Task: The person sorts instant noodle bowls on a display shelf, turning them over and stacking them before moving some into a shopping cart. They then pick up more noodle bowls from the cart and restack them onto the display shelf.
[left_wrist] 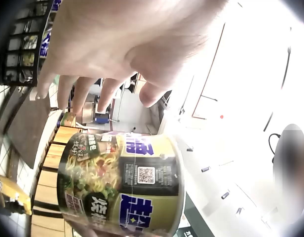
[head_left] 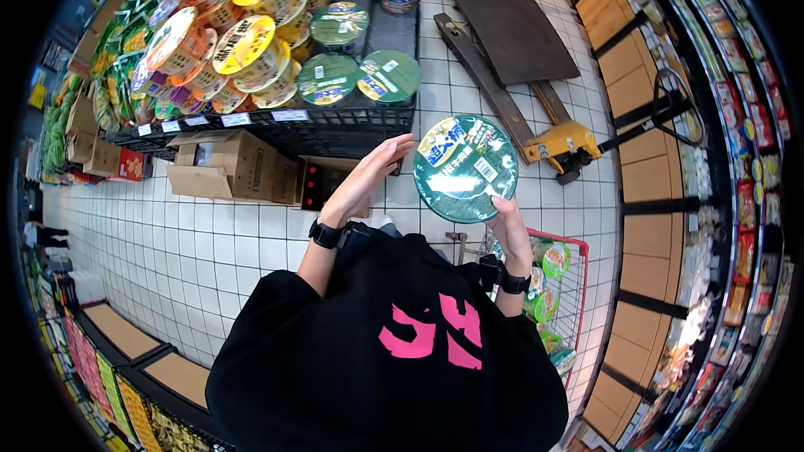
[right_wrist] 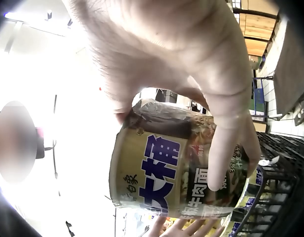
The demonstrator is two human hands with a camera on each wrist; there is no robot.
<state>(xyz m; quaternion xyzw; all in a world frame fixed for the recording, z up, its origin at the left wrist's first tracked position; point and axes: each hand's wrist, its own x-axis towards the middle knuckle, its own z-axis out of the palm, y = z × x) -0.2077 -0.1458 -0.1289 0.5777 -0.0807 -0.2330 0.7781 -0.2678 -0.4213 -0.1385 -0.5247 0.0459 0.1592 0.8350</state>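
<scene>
A round noodle tub with a green lid (head_left: 466, 169) is held up in front of the body by the right hand (head_left: 509, 238), its thumb on the lid's edge. In the right wrist view the right hand (right_wrist: 176, 59) grips the tub (right_wrist: 167, 163) round its side, fingers spread over the label. The left hand (head_left: 368, 177) is raised left of the tub with fingers extended, apart from it. The left wrist view shows the left hand (left_wrist: 117, 49) holding nothing, the tub (left_wrist: 122, 182) beyond its fingertips.
Stacked noodle tubs (head_left: 251, 50) fill a black display at the upper left, with green-lidded ones (head_left: 389, 76) at its corner. Cardboard boxes (head_left: 230, 166) stand below. A pallet truck (head_left: 561, 144) is at the upper right; a red-edged cart (head_left: 584, 285) with tubs is by the right arm.
</scene>
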